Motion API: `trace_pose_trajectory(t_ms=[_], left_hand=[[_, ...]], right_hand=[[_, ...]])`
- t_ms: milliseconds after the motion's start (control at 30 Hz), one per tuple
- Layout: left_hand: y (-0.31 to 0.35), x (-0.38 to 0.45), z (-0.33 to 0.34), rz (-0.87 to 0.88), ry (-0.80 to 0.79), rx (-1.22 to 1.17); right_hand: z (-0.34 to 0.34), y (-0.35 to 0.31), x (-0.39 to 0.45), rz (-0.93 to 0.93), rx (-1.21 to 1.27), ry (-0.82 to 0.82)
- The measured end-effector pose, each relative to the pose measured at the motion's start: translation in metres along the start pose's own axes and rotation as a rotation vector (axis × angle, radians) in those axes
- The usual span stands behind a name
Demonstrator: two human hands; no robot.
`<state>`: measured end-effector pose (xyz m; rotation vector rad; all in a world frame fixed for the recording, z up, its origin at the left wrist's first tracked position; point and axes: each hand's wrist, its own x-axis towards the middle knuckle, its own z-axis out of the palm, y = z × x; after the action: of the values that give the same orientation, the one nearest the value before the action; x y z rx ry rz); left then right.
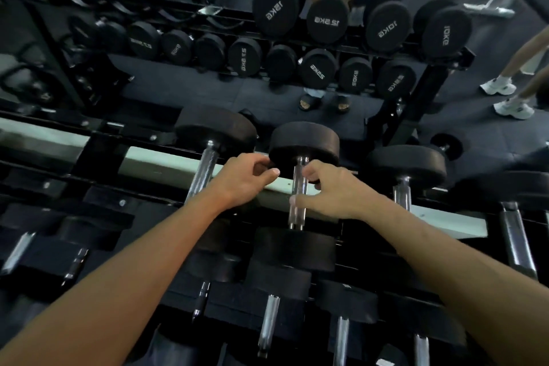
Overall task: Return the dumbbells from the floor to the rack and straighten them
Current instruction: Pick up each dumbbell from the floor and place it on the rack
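Observation:
A black dumbbell (303, 142) with a chrome handle lies across the top tier of the rack (166, 160), between two other dumbbells (215, 128) (407, 165). My left hand (246, 180) curls its fingers against the lower rim of the dumbbell's far head, thumb just beneath. My right hand (326, 187) is wrapped round the handle, with the thumb across its front and the fingers curled behind. The near head (297, 249) sits lower, toward me.
Lower tiers hold several more dumbbells (269, 324). A mirror behind the rack reflects the dumbbell ends (326, 19), my hands, my sandalled feet (310, 101) and another person's legs in white shoes (505, 88). A small dumbbell (447, 145) lies on the floor at right.

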<state>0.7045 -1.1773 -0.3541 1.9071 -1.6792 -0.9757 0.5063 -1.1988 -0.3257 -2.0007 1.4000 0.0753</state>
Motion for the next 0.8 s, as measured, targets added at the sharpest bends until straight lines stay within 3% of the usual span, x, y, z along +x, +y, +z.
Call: trace_pose_trajectory(t_ms=[233, 400, 800], left_hand=[[0.009, -0.104, -0.013, -0.052, 0.230, 0.266], [0.016, -0.212, 0.001, -0.190, 0.356, 0.421], [-0.013, -0.504, 0.054, -0.582, 0.630, 0.486]], right_hand=[[-0.020, -0.048, -0.048, -0.363, -0.308, 0.050], [-0.015, -0.081, -0.103, -0.592, -0.322, 0.081], [0.110, -0.215, -0.281, -1.082, -0.502, -0.065]])
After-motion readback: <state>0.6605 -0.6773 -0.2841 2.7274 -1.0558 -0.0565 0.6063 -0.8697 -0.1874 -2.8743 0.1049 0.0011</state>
